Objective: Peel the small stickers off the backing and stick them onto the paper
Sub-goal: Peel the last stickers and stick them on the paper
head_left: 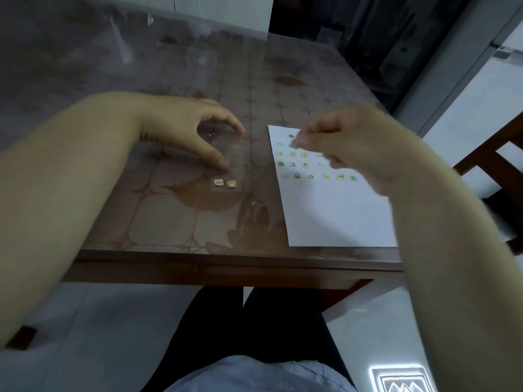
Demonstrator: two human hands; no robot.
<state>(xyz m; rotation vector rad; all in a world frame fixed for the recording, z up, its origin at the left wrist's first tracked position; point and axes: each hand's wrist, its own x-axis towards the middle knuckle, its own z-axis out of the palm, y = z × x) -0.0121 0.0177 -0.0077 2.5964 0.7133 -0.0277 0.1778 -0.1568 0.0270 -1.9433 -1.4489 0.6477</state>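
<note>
White paper (336, 210) lay at the counter's (158, 222) near right edge, our right hand (348, 142) above its sticker rows, grip pinched together on what looked like a sticker, too blurred to be sure. Our left hand (192, 131), grip apart, pinned the clear backing (229, 165); two stickers (225, 183) remained, left of the paper.

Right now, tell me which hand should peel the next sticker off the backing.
Probably the left hand: its fingers already rest on the clear backing, just above the two stickers left. The right hand is over the paper, pinched in a grip on something small and blurred.
</note>
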